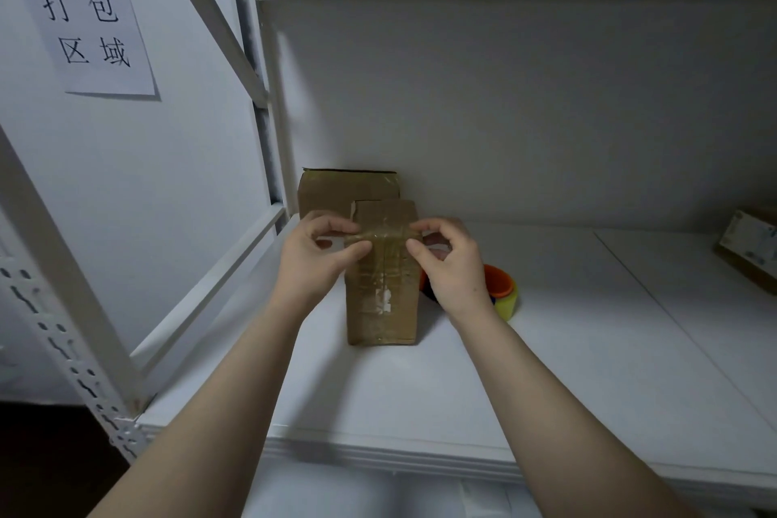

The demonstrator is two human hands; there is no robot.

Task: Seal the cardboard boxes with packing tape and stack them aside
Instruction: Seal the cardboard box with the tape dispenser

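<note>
White shelf point(546, 349), upright tape-covered cardboard box point(382, 307)

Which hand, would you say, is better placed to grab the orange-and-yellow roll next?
The right hand: it sits just beside the roll, while the left hand is across the box from it.

Both forearms, left hand point(315, 261) and right hand point(454, 269) are bare

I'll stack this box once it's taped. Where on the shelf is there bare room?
The widest bare stretch of the white shelf lies between the orange and yellow tape rolls and the printed carton at the right edge. The front strip before the tall brown cardboard box is bare too. Crowded: the back-left corner, where a second brown box stands behind it.
</note>
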